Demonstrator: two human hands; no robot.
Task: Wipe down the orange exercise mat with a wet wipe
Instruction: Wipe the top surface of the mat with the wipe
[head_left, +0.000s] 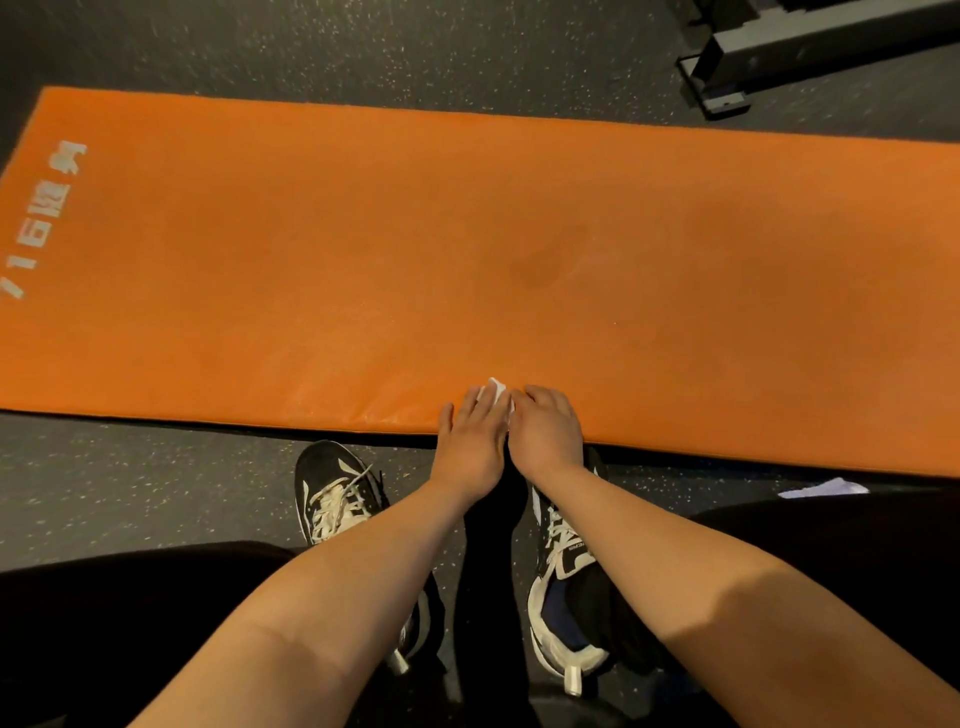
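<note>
Orange exercise mat (363, 234), near edge: your left hand (470, 441) pressed the wet wipe (496, 392) flat; your right hand (545, 431) curled beside it, grip unclear. Bunching could miss the dark smudge (543, 265).

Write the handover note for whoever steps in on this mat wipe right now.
Left hand: flat, fingers straight, pressing the wet wipe onto the near edge of the orange mat.
Right hand: right beside it, fingers curled down at the wipe's edge. I cannot tell whether it pinches the wipe.
Done: a faint sheen just left of the hands suggests that patch was wiped, but this is uncertain.
Left: the dark smudge mid-mat is still there, and probably most of the surface beyond the near edge.
</note>
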